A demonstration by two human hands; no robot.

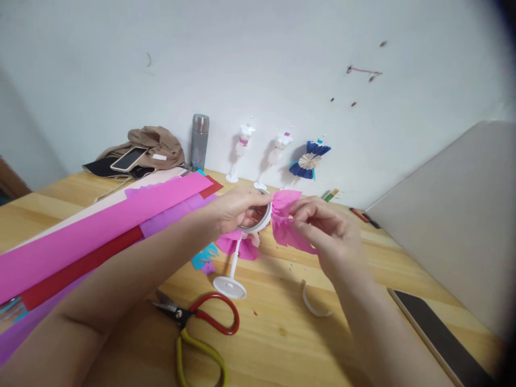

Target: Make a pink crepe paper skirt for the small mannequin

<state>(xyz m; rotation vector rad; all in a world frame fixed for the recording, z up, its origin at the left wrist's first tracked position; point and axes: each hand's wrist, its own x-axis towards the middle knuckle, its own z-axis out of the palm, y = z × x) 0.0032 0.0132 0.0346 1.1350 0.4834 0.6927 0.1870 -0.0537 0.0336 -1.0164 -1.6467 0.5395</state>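
Observation:
My left hand (242, 207) grips a roll of tape (262, 220), its fingers through the ring. Close to the roll's right edge is a gathered piece of pink crepe paper (285, 199), pinched by my right hand (322, 226) between thumb and fingers. Whether tape joins the paper to the roll I cannot tell. Behind and below the roll a small white dress-form stand (229, 286) wears a pink ruffled paper skirt (245, 248); its upper part is hidden by my left hand and the roll.
Scissors (181, 317) with red and yellow handles lie in front. Coloured paper sheets (121, 215) cover the left side. A phone (439, 338) lies at right. Along the wall stand a grey flask (199, 142), two white mannequins (242, 148) and a blue-dressed one (308, 161).

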